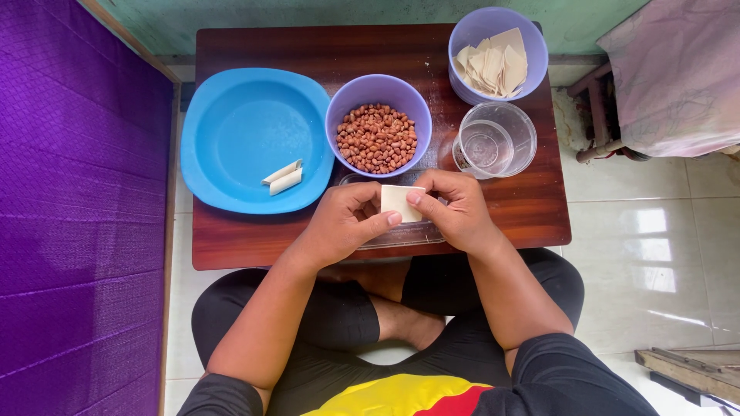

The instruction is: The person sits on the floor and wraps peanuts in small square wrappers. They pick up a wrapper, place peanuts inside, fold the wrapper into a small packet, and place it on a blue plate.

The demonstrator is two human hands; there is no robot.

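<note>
**Two hands pinch a pale square wrapper over a low table**

In the middle of the frame, the left hand (343,219) and the right hand (455,208) meet around one small pale square wrapper (399,202). Each hand pinches it from its own side: the left thumb lies along the lower edge, and the right thumb presses on the right edge, with the fingers curled behind. The wrapper sits flat between them, just above a clear flat tray (401,235) at the near edge of the table (524,208), which the hands largely hide.

Right above the hands, at centre frame, stands a lilac bowl (343,104) filled with reddish-brown peanuts (376,139). To the upper left of the hands lies a wide blue plate (231,123), and on its lower right part rest two rolled wrappers (283,177), lying side by side and touching. At the upper right of the table a second lilac tub (532,54) holds a loose stack of pale square sheets (493,65). Just below it, to the right of the peanuts, stands a clear plastic cup (495,140); what it contains cannot be told.

The person sits cross-legged on a white tiled floor (655,246), knees under the table's near edge. A purple mat (77,208) fills the left side of the frame.
</note>
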